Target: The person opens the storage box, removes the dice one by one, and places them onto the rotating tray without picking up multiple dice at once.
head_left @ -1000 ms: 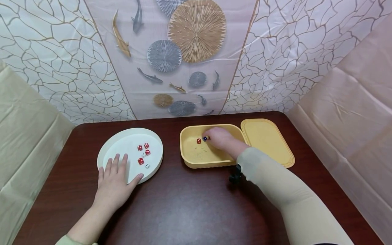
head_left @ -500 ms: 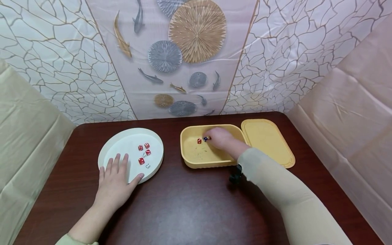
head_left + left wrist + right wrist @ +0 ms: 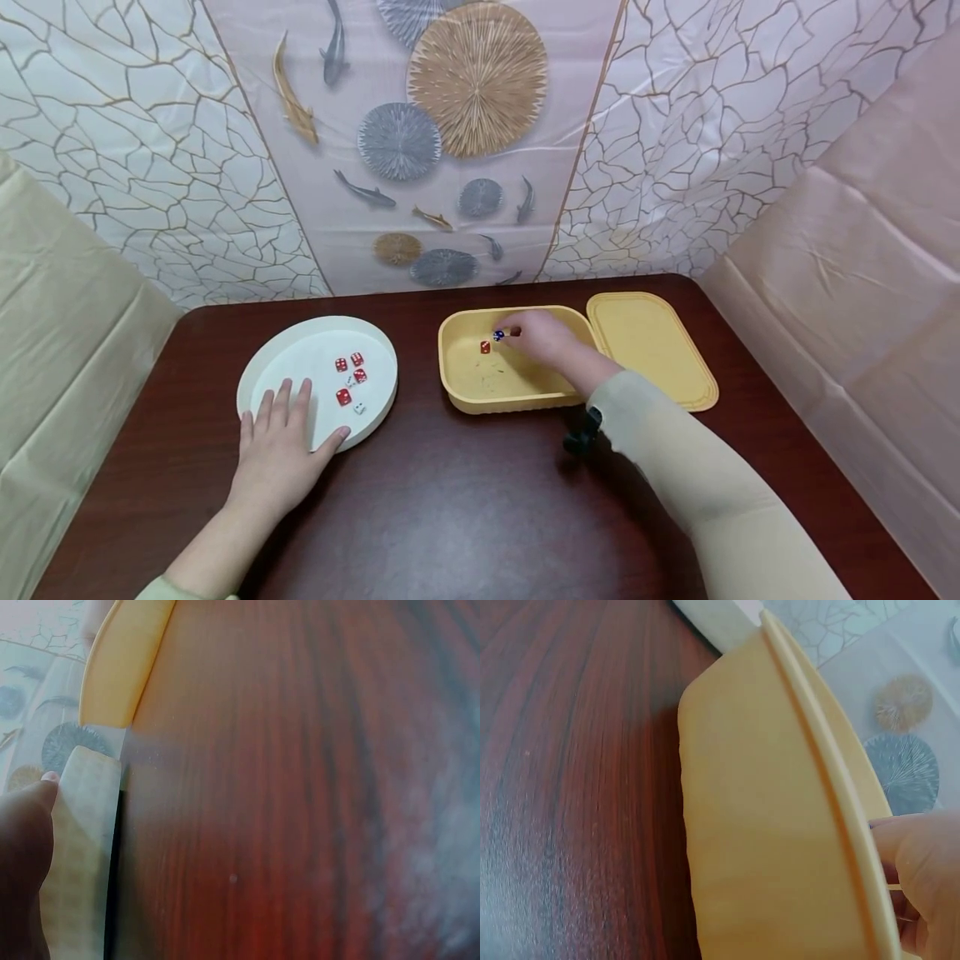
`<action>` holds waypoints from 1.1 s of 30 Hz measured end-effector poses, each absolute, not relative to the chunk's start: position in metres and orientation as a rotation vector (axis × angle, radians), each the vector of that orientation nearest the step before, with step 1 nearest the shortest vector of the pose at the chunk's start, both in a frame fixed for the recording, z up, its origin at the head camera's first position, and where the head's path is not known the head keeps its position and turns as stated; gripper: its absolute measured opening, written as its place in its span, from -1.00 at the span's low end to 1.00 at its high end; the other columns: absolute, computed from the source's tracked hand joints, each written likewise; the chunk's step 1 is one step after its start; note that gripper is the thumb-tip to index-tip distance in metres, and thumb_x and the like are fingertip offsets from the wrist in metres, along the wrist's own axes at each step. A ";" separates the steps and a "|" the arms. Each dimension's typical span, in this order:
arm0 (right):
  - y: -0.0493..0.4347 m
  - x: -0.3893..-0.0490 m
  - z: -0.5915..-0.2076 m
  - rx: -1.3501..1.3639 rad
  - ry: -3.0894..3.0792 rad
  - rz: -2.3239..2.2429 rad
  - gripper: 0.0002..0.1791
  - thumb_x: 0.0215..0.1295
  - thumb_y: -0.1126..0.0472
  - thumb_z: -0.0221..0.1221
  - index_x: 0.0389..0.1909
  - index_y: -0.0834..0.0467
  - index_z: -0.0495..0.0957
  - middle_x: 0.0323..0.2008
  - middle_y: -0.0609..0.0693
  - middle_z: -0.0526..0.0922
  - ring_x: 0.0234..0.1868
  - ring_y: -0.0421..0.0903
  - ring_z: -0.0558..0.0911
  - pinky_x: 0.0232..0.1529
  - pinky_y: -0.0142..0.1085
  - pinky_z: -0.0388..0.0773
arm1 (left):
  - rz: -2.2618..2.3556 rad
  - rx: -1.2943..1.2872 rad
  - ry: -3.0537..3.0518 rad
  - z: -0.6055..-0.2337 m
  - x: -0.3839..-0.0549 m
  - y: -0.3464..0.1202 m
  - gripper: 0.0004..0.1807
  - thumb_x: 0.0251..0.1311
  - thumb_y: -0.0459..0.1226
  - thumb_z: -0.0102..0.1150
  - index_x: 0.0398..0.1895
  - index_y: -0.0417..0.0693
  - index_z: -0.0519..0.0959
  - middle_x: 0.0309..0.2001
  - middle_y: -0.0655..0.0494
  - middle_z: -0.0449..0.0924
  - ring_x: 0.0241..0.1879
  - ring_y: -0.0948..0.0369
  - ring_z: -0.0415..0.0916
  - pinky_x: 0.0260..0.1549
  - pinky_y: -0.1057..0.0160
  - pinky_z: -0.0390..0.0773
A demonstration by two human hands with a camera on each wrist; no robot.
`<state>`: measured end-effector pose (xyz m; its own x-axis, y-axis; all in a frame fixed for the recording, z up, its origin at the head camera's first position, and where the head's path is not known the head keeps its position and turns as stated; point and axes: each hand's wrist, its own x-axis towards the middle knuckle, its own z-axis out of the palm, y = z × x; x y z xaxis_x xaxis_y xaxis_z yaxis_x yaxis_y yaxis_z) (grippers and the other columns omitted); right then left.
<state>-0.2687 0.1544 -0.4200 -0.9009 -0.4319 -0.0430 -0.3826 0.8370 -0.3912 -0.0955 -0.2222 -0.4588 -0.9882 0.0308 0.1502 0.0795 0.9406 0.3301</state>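
My right hand point(image 3: 542, 337) reaches into the yellow box point(image 3: 465, 385) and pinches a small blue die point(image 3: 498, 335) between thumb and fingertips. Close beside it, a red die point(image 3: 485, 347) lies on the box floor. My left hand point(image 3: 276, 454) lies with spread, straight fingers over the near left rim of the round white tray point(image 3: 300, 346). Several red dice point(image 3: 343, 397) and white dice point(image 3: 360, 408) sit in this tray, to the right of the left fingertips. In the right wrist view the box wall point(image 3: 765, 795) hides most of the right fingers.
A yellow lid point(image 3: 651, 350) lies flat against the box's right side. Dark wooden table point(image 3: 442, 500) stretches in front of both containers. Patterned cloth point(image 3: 480, 208) hangs behind the table, with plain cloth at both sides.
The right hand has raised the blue die slightly away from the box floor, and a gap now shows between its thumb and fingers. The left hand keeps its place on the tray.
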 end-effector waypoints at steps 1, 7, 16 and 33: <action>0.154 -0.268 -0.419 -0.642 2.885 -0.578 -0.72 0.38 0.13 0.21 0.06 0.04 0.69 -0.18 -0.04 0.71 -0.20 -0.12 0.59 -0.10 -0.19 0.53 | -0.512 -0.084 -2.952 -0.459 -0.095 -0.223 0.05 0.27 0.38 -0.10 0.55 -0.19 0.01 0.48 -0.39 -0.05 0.44 -0.37 -0.14 0.33 -0.42 -0.28; 0.144 -0.265 -0.409 -0.622 2.851 -0.688 -0.69 0.39 0.11 0.21 0.10 0.03 0.67 -0.26 -0.04 0.70 -0.26 -0.13 0.59 -0.20 -0.24 0.53 | -0.508 -0.080 -2.954 -0.458 -0.095 -0.223 0.04 0.27 0.36 -0.05 0.55 -0.18 0.02 0.48 -0.38 -0.03 0.44 -0.36 -0.14 0.32 -0.42 -0.25; 0.110 -0.259 -0.392 -0.611 2.698 -0.988 -0.68 0.36 0.07 0.25 0.10 -0.01 0.67 -0.33 -0.04 0.68 -0.41 -0.05 0.62 -0.42 -0.31 0.46 | -0.518 -0.074 -2.975 -0.455 -0.094 -0.221 0.06 0.25 0.38 -0.07 0.56 -0.17 0.01 0.49 -0.38 -0.05 0.44 -0.36 -0.15 0.33 -0.42 -0.27; 0.019 -0.254 -0.384 -0.683 2.499 -1.102 -0.68 0.38 0.09 0.24 0.13 -0.04 0.66 -0.25 0.07 0.68 -0.21 0.12 0.67 -0.36 -0.30 0.58 | -0.509 -0.070 -2.975 -0.457 -0.097 -0.224 0.07 0.23 0.41 -0.10 0.56 -0.15 0.01 0.49 -0.36 -0.05 0.45 -0.35 -0.16 0.34 -0.40 -0.27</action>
<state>-0.2535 0.0188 -0.3843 -0.8328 -0.5447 -0.0993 -0.2940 0.5870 -0.7543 -0.0966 -0.2242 -0.4570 -0.9915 0.0247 0.1281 0.0659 0.9424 0.3280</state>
